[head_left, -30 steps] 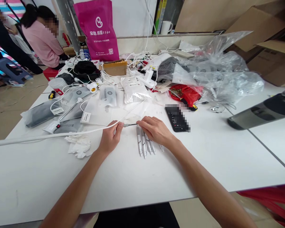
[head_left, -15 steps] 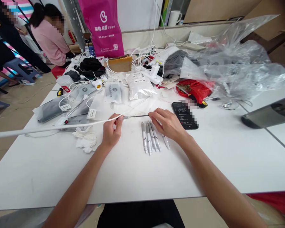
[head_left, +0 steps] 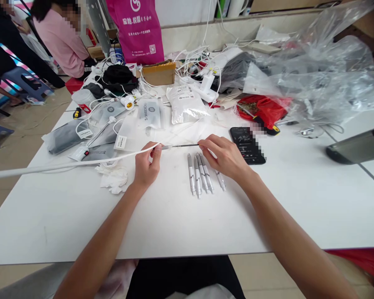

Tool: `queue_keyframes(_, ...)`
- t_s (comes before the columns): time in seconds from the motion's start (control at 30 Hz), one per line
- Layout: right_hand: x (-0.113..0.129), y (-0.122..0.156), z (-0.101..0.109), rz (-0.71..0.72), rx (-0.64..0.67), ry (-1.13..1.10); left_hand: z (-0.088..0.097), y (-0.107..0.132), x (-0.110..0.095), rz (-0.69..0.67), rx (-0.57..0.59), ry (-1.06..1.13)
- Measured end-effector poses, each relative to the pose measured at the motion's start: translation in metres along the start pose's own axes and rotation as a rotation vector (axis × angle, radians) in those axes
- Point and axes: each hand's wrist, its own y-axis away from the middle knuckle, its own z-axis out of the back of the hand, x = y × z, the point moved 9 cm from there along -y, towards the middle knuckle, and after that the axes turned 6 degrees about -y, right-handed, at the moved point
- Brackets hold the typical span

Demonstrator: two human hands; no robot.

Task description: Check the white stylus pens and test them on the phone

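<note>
My left hand (head_left: pixel 147 166) pinches a thick white cable (head_left: pixel 81 161) near its grey tip (head_left: pixel 166 147). The cable runs off to the left over the white table (head_left: pixel 65 216). My right hand (head_left: pixel 225 157) holds the far end of a thin dark rod (head_left: pixel 183 145) that extends from that tip, and the fingertips hide the rod's end. Just below the rod, several silver-and-white pens (head_left: pixel 200 176) lie side by side on the table, close to my right hand but not touching it.
A black smartphone (head_left: pixel 246 145) lies right of my right hand, and crumpled tissue (head_left: pixel 114 178) lies left of my left hand. Packets, tangled white cables and clear plastic bags (head_left: pixel 324 83) crowd the table's far side. Two people are at the back left.
My hands have drawn apart, showing more of the thin rod. The whole scene has shifted in view as my head moved.
</note>
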Motion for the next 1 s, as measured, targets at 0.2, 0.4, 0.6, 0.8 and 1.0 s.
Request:
queue_keyframes(0.2, 0.003, 0.001, -0.002, 0.024, -0.009, 0.027, -0.002, 0.000, -0.002, 0.009, 0.022, -0.015)
queue_keyframes(0.4, 0.002, 0.000, -0.002, 0.024, -0.010, 0.037, 0.000, 0.000, -0.003, -0.009, 0.012, -0.017)
queue_keyframes(0.6, 0.004, 0.001, -0.004, 0.026, -0.007, 0.042, -0.002, 0.001, -0.002, -0.012, 0.033, -0.029)
queue_keyframes(0.8, 0.013, 0.001, -0.019, 0.041, 0.078, 0.043, -0.021, 0.006, -0.012, -0.078, 0.197, -0.021)
queue_keyframes(1.0, 0.028, 0.001, -0.031, 0.084, 0.112, 0.015, -0.038, 0.015, -0.018, -0.131, 0.284, 0.022)
